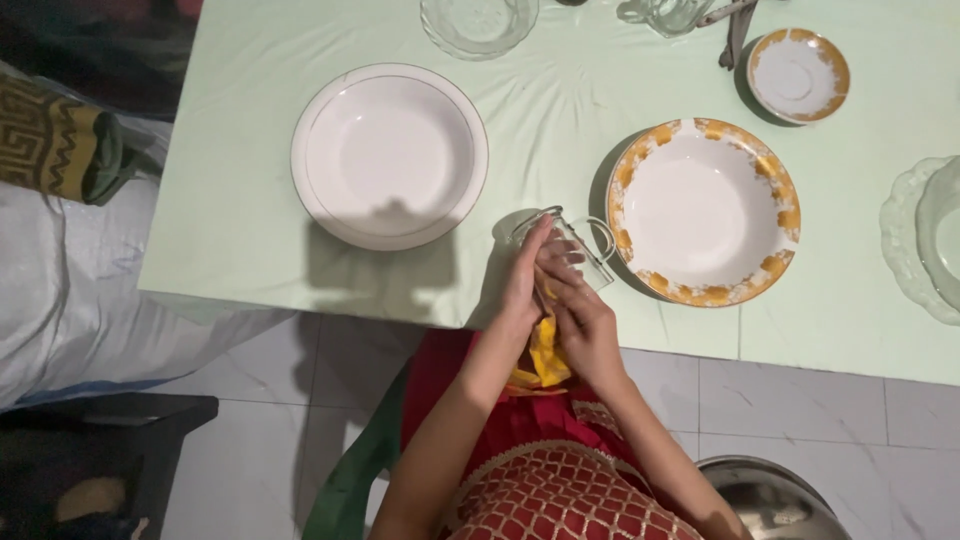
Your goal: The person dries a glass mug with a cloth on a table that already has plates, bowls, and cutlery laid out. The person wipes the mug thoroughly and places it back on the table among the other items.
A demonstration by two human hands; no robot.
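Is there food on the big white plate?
No, the white plate is bare; both hands hold a glass mug beside it.

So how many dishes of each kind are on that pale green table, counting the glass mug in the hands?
White plates with a thin rim line: 1
Orange-patterned white dishes: 2, a deep plate and a small saucer
Clear glass dishes: 2, a bowl and a scalloped plate
Clear glass mugs: 2, one held and one at the far edge
Total: 7

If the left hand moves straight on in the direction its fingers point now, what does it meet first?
The left hand already touches the clear glass mug. Beyond it, the line seems to cross bare tablecloth toward the glass bowl.
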